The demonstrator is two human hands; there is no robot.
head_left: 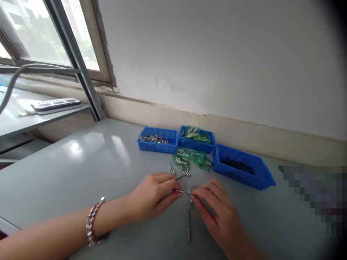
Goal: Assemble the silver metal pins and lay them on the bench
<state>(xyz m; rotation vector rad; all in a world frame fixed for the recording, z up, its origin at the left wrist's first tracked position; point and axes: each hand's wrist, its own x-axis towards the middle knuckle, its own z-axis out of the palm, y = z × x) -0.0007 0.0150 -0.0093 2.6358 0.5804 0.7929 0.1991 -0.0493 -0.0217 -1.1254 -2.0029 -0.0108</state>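
Note:
My left hand (154,195), with a beaded bracelet (92,222) on its wrist, pinches a thin metal rod (180,191) between thumb and fingers. Facing it, my right hand (217,209) has its thumb and index finger closed at the rod's other end. Near the right fingertips, another metal piece (189,190) stands out crosswise; whether it is held or lies on the table is unclear. One metal rod (189,227) lies on the table below the hands. Beyond the fingers, several loose metal rods (184,170) lie beside green plastic packets (182,157).
On the grey table (108,169), a blue bin (157,146) holds many metal rods. A second blue bin (197,145) holds green packets, and a third (241,173) holds dark pieces. A power strip (56,105) lies on a shelf at left. A wall stands behind.

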